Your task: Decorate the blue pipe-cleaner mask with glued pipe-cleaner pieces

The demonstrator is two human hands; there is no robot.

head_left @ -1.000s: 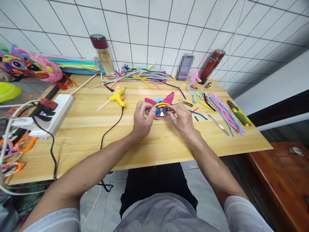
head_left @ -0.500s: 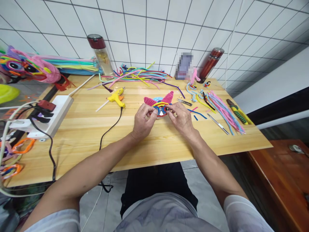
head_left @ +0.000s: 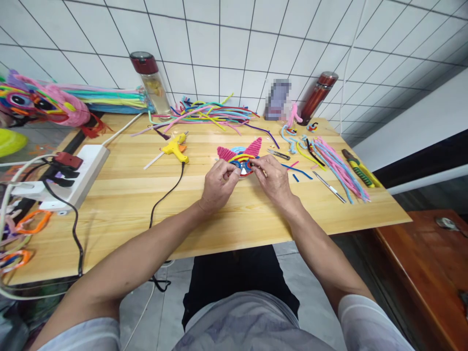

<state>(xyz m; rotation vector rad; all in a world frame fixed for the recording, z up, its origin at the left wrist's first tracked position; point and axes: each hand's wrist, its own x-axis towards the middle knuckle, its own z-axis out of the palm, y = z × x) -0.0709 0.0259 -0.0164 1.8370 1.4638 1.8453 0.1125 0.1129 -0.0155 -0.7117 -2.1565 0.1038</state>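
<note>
A colourful pipe-cleaner animal face [head_left: 239, 158] with two pink pointed ears lies on the wooden table in front of me. Rings of light blue, yellow, red and blue make it up, with a white patch low in the middle. My left hand [head_left: 220, 184] pinches its left side by the blue eye area, thumb and index finger together. On the opposite side my right hand [head_left: 272, 176] is closed in a pinch at the other eye, where a small dark spot shows by the fingertips. The fingers cover both outer edges of the face.
A yellow glue gun [head_left: 176, 147] lies left, its black cord trailing forward. Small snips [head_left: 279, 154], a craft knife [head_left: 329, 187], pliers [head_left: 358, 168] and pink and blue pipe cleaners [head_left: 340, 165] lie right. A bottle [head_left: 151, 87] and a power strip [head_left: 82, 178] stand left.
Both hands keep their pinches on the face with hardly any movement. The whole view has shifted very slightly.
</note>
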